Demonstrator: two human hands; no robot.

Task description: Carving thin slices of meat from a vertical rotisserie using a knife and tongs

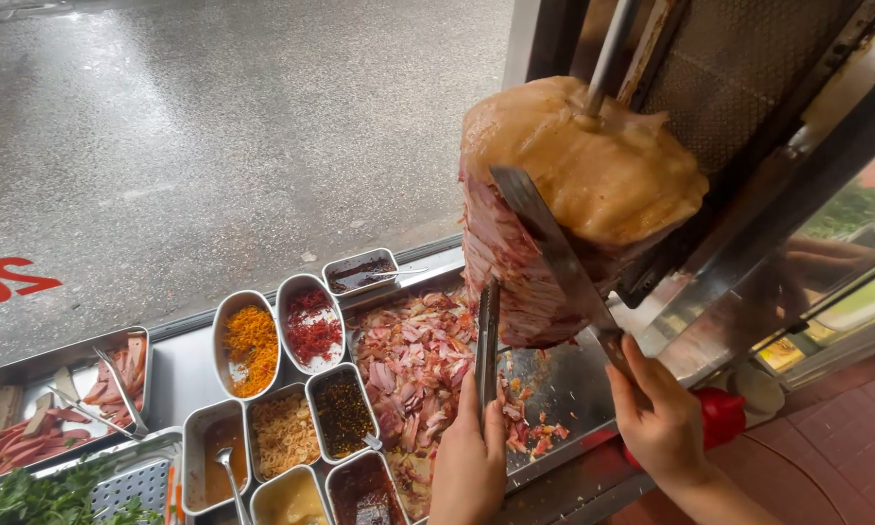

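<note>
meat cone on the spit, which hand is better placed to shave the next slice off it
Probably the right hand: it holds the long knife, whose blade lies against the meat cone. The left hand holds tongs upright below the cone, over the tray of shavings.

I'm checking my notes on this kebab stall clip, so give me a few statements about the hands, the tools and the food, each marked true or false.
1. The right hand holds a long steel carving knife against the tall cone of stacked meat on the vertical spit. True.
2. The left hand is empty. False: it grips long metal tongs pointing up at the meat.
3. Pink meat shavings lie in the steel catch tray under the spit. True.
4. The oval steel dish of orange shreds sits right of the spit. False: it is to the left, beside an oval steel dish of red flakes.
</note>
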